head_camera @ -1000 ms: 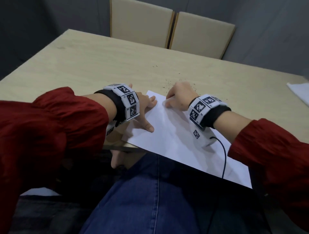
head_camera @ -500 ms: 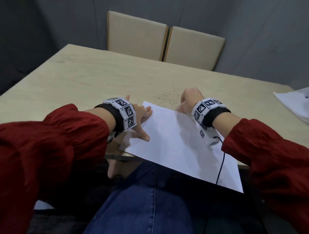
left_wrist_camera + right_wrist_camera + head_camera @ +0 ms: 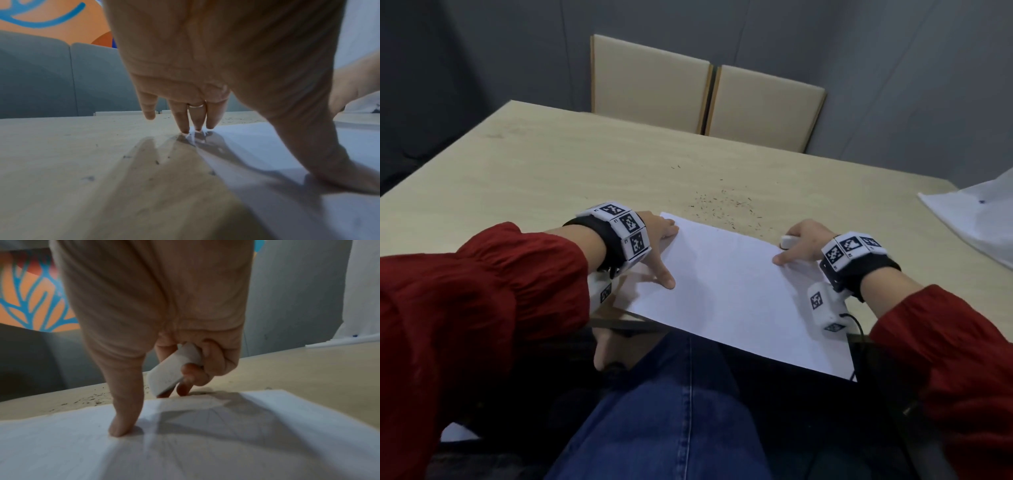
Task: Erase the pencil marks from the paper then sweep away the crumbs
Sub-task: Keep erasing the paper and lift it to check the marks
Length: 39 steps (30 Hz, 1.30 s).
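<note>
The sheet of paper looks blank, so erasing seems done, while dark eraser crumbs lie on the counter just beyond its far edge, unswept. The right hand curls its grip round a white eraser, thumb on the sheet; the left hand presses the far left corner with straight fingers. No container is in view.

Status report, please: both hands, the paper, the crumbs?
Left hand flat, pressing paper. Right hand grips eraser, thumb on paper. Crumbs lie on table past the sheet. Nothing in the way.
</note>
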### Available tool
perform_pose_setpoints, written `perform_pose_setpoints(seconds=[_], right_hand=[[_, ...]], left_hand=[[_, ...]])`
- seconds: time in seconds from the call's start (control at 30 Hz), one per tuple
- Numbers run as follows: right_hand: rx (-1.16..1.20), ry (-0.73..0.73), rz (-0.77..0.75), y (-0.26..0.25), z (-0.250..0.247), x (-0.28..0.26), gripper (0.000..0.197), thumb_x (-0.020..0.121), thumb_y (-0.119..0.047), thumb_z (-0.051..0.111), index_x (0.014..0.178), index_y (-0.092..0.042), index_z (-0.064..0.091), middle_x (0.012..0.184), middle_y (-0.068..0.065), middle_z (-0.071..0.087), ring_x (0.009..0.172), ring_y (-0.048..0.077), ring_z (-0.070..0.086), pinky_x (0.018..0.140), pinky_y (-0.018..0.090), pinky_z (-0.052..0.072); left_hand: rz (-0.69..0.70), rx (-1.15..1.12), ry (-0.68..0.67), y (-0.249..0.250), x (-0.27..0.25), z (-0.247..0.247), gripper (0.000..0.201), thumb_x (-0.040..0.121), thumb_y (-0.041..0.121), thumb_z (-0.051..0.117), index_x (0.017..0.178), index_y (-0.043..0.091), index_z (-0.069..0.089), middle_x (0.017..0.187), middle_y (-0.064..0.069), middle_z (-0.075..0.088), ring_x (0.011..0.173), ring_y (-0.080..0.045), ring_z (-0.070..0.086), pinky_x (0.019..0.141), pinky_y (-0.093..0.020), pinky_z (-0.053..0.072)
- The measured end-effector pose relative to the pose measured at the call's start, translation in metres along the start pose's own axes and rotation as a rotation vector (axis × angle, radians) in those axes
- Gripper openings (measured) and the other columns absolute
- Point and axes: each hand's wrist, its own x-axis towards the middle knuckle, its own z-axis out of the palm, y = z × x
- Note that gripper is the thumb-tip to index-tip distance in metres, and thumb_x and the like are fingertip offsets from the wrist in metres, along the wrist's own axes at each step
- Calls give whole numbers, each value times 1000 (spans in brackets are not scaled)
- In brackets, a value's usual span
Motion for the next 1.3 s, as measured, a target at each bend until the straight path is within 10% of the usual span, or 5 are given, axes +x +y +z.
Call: perform_pose_setpoints(seconds=[0.37, 0.77, 0.93, 1.13, 1.3], right_hand=[[-64, 152, -102, -27, -45, 1, 35, 74, -24, 78, 105, -8, 72, 96, 7, 69, 94, 26, 63, 75, 28, 49], [-158, 814, -369, -94, -196, -67, 18, 73, -23, 63, 89, -30, 69, 98, 1, 66, 94, 29, 59, 71, 30, 40], [-29, 902, -531, -106, -198, -75, 17, 72, -30, 77, 87, -25, 69, 99, -6, 62, 98, 20, 58, 80, 36, 48], [452, 1247, -330, -70, -206, -79, 28, 78, -35, 75, 95, -13, 69, 114, 5, 45, 95, 16, 53, 87, 20, 40], [811, 845, -44, -45, -180, -63, 37, 75, -51, 73, 77, -18, 56, 91, 8, 58, 81, 21, 49, 68, 28, 41]], left_hand=[[-80, -27, 144, 2, 9, -20, 132, 63, 60, 80, 155, 16, -3, 163, 1, 2, 149, -21, 13, 118, -57, 4], [-2, -398, 1002, -4, -23, -156, 115, 65, 59, 79, 155, 22, 18, 162, 4, 16, 149, -12, 12, 119, -50, 2], [66, -695, 1071, 9, -21, -160, 8, 74, 34, 81, 80, 34, 76, 79, -1, 72, 83, -24, 68, 74, -31, 53], [-31, -978, 1189, -15, -32, -150, 5, 82, 26, 74, 80, 21, 74, 57, 7, 61, 54, -1, 51, 52, -15, 42], [25, -1329, 1242, -38, -30, -140, 8, 88, 9, 69, 96, 6, 69, 41, 24, 54, 44, 11, 50, 49, -9, 43]])
